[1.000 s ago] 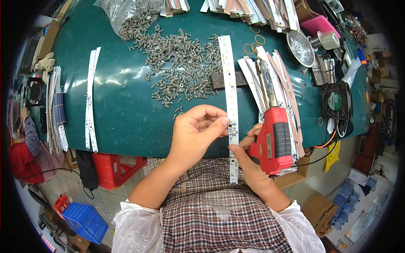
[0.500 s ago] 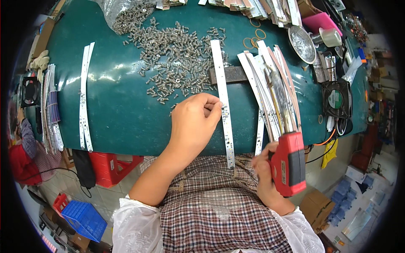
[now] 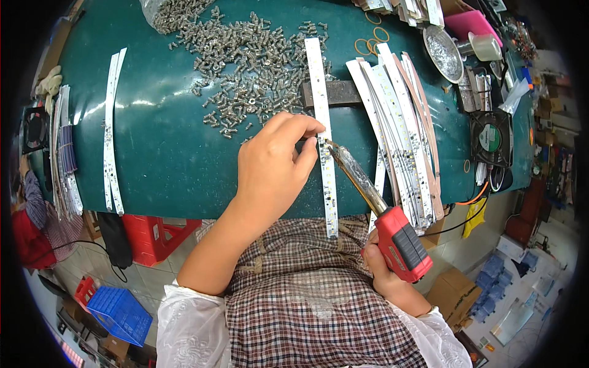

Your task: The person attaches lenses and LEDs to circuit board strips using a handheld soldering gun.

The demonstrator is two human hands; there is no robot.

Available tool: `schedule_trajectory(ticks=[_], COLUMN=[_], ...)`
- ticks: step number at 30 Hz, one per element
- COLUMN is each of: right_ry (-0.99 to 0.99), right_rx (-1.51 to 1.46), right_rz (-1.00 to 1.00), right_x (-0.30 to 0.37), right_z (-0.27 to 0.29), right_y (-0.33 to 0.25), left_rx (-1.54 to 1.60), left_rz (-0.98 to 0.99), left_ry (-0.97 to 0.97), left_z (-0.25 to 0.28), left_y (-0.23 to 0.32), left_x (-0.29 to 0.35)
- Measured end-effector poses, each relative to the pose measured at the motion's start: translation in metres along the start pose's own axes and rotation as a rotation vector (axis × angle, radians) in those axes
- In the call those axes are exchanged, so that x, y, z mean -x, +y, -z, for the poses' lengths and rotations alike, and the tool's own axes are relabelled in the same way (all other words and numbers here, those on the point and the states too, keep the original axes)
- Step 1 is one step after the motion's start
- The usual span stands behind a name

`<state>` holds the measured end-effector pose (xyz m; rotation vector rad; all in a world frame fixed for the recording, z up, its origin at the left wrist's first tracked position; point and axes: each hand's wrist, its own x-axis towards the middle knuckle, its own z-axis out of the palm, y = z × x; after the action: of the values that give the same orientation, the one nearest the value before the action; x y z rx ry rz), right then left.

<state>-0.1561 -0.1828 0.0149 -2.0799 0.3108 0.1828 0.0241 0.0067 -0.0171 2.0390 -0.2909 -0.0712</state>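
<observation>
A narrow white LED circuit strip (image 3: 329, 184) lies lengthwise in front of me, its upper part over a dark block (image 3: 343, 93) and its lower end past the table edge. At the strip's left edge, my left hand (image 3: 273, 161) is closed in a pinch of thumb and forefinger; whatever they hold is too small to make out. My right hand (image 3: 381, 268) grips a red-and-black soldering gun (image 3: 402, 243). Its tip meets the strip, or nearly so, just beside the left fingertips. Beyond the left hand spreads a pile of small metal screw-like pieces (image 3: 251, 76).
Right of the strip lies a fanned stack of similar strips (image 3: 399, 129). Two crossed strips (image 3: 110, 135) lie at the left, with a tied bundle (image 3: 65, 153) farther out. A black fan (image 3: 491, 140), a metal dish (image 3: 443, 54) and rubber bands (image 3: 368, 46) sit to the right.
The soldering gun has swung leftward from over the strip stack, bringing its tip to the pinched spot. My left hand keeps its pinch by the strip. The whole view has shifted slightly.
</observation>
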Motion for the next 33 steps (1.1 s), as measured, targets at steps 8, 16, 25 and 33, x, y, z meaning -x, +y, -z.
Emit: schedule_trajectory(ticks=[8, 16, 25, 33], right_ry=[0.013, 0.010, 0.012, 0.054], right_rx=[-0.061, -0.054, -0.019, 0.057], right_rz=[-0.041, -0.066, -0.041, 0.012], right_x=[-0.007, -0.009, -0.008, -0.002], right_z=[-0.005, -0.008, -0.008, -0.006], right_y=[-0.007, -0.004, -0.006, -0.006], left_rx=[0.018, 0.005, 0.005, 0.021], left_rz=[-0.018, -0.026, -0.020, -0.014], left_ry=[0.028, 0.023, 0.034, 0.045], left_z=[-0.003, -0.004, -0.005, -0.005], left_y=[-0.003, -0.005, -0.005, -0.005], left_x=[0.000, 0.000, 0.000, 0.001])
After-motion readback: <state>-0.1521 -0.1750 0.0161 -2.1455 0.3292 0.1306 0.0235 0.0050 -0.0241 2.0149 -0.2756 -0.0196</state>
